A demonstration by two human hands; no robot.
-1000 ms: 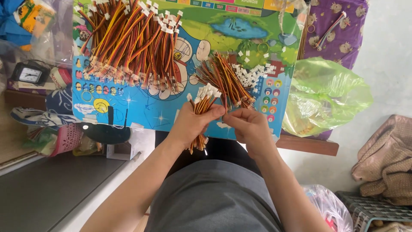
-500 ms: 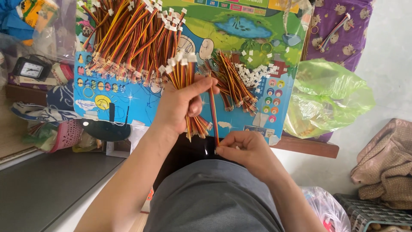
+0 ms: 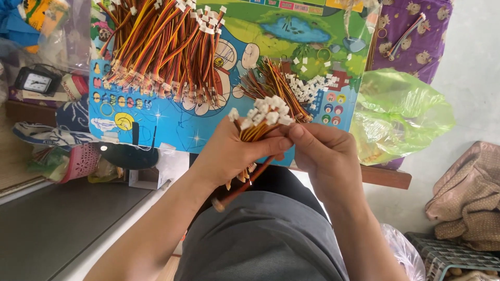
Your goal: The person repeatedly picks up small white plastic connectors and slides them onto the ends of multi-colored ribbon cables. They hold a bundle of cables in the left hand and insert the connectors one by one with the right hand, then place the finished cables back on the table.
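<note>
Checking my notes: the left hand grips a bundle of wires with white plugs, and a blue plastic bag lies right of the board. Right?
Not quite. The head view shows the bag is green, not blue. The rest holds: the left hand grips the bundle of wires with white plugs, and the bag lies right of the board.

We are looking at a home used for piecework: a children's cartoon play mat is serving as the work surface, with 1 alarm clock, folded clothing, a green plastic bag and patterned fabric lying around it.
</note>
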